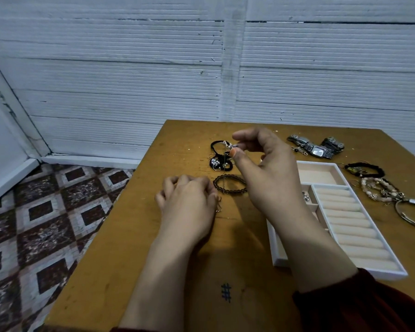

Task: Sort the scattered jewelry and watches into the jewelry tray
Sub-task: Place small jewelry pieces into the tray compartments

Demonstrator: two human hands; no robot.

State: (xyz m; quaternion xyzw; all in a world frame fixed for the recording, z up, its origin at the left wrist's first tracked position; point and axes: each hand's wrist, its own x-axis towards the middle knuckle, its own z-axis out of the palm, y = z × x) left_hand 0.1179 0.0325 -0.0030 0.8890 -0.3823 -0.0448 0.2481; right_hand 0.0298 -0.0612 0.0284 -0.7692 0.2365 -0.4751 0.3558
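Barely started tbh: just one small piece (306, 196) sits in the jewelry tray (381, 273), near-right on the surface. The right grip (266, 168) pinches a thin silver chain (231, 146). The left grip (187, 202) is curled, can't tell if it's holding anything. Still out: two or three watches (318, 149) far right, roughly five bracelets (229, 184).

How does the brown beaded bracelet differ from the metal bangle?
The brown beaded bracelet is a ring of dark beads; the metal bangle is one smooth band. The bracelet lies left of the jewelry tray, the bangle right of it. Both lie on the table, outside the tray.
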